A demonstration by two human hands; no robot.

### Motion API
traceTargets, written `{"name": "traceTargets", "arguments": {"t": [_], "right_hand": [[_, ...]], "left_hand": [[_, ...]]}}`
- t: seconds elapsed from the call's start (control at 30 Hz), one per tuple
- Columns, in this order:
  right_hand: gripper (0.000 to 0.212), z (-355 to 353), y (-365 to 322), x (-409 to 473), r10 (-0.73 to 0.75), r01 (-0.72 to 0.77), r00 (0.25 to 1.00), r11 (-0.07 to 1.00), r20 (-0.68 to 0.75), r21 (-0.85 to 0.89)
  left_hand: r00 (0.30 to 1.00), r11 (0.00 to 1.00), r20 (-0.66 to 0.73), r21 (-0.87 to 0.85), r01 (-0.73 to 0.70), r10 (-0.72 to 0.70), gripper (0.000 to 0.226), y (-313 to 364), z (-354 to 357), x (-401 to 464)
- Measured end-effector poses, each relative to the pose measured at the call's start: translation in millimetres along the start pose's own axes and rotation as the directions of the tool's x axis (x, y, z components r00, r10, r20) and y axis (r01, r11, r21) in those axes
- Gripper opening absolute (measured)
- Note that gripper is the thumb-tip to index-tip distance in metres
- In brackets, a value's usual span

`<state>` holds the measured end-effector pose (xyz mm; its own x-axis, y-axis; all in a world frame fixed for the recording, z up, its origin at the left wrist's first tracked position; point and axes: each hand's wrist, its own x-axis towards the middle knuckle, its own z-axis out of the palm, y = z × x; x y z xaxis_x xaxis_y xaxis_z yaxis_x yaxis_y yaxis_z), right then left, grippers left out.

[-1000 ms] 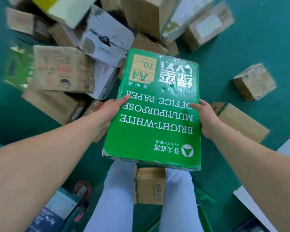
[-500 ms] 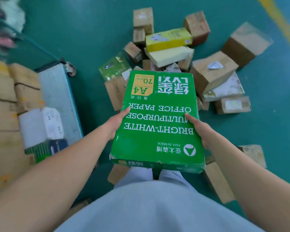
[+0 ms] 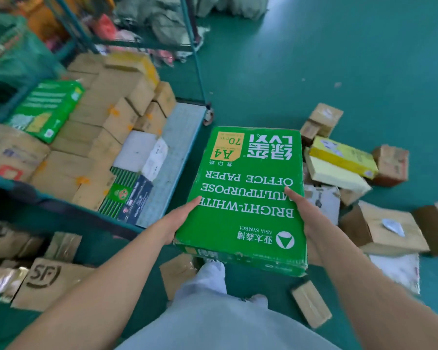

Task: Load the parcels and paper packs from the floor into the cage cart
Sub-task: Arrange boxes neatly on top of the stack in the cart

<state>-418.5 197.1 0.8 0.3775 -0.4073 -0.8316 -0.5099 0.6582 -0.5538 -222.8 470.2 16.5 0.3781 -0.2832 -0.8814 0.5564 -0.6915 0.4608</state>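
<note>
Left hand (image 3: 180, 221) lies along the left edge of the green paper pack (image 3: 248, 195), thumb flat on its printed top, the other fingers hidden beneath, so it clamps the pack from that side. Right hand (image 3: 305, 213) grips the opposite edge the same way, thumb on top and fingers under. Between them the pack is carried level above the teal floor (image 3: 314, 59), just right of the cage cart (image 3: 197, 72) and not yet inside it. Its glossy wrapper is a flat rectangle with white lettering and a yellow A4 panel, the near corner a little crumpled.

Far left, the cart holds stacked brown cardboard boxes (image 3: 106, 117), matte and taped, with another green pack (image 3: 46, 109) lying on top of them and a white foam-like parcel (image 3: 137, 152) near its grey, speckled deck. Thin teal bars frame the cart. To the right, loose parcels lie on the floor: a yellow carton (image 3: 341, 156) resting on a pale one, and a large brown box (image 3: 387, 231) with a scrap of crumpled paper on its lid
</note>
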Motion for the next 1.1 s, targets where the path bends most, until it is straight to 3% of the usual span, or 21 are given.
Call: {"name": "traceTargets", "arguments": {"t": [0.2, 0.37, 0.43, 0.57, 0.67, 0.8, 0.9, 0.93, 1.03, 1.1], "right_hand": [[0.062, 78, -45, 31, -0.03, 0.033, 0.998, 0.998, 0.055, -0.055], [0.047, 155, -89, 61, -0.018, 0.039, 0.988, 0.99, 0.15, -0.135], [0.05, 190, -109, 76, -0.03, 0.057, 0.988, 0.982, 0.152, -0.179], [0.058, 280, -158, 119, -0.06, 0.095, 0.987, 0.966, 0.15, -0.24], [0.065, 358, -190, 152, -0.03, 0.088, 0.98, 0.952, 0.198, -0.293], [0.076, 439, -217, 184, 0.028, 0.045, 0.974, 0.948, 0.224, -0.316], [0.115, 478, -227, 228, 0.055, 0.01, 0.974, 0.959, 0.22, -0.283], [0.117, 495, -235, 235, 0.082, -0.008, 0.969, 0.954, 0.235, -0.301], [0.074, 538, -261, 242, 0.108, -0.016, 0.964, 0.936, 0.244, -0.352], [0.063, 566, -276, 252, 0.108, -0.004, 0.961, 0.926, 0.255, -0.378]], "left_hand": [[1.0, 0.979, -0.024, -0.202, -0.018, 0.013, 0.057, 4, -55, -6], [0.985, 0.962, -0.173, -0.27, -0.048, 0.0, 0.107, -1, -138, 70], [0.987, 0.957, -0.158, -0.289, -0.026, -0.021, 0.112, 21, -164, 71], [0.982, 0.961, -0.189, -0.266, -0.078, 0.028, 0.061, 94, -217, 45], [0.971, 0.962, -0.238, -0.267, -0.05, -0.015, 0.104, 116, -284, 73], [0.943, 0.938, -0.33, -0.34, -0.067, -0.052, 0.065, 139, -346, 94], [0.931, 0.922, -0.352, -0.383, -0.055, -0.091, 0.05, 155, -377, 104], [0.929, 0.913, -0.357, -0.404, -0.06, -0.097, 0.05, 162, -390, 112], [0.914, 0.914, -0.385, -0.403, -0.041, -0.129, 0.064, 179, -418, 130], [0.902, 0.893, -0.409, -0.445, -0.066, -0.137, 0.058, 192, -435, 135]]}}
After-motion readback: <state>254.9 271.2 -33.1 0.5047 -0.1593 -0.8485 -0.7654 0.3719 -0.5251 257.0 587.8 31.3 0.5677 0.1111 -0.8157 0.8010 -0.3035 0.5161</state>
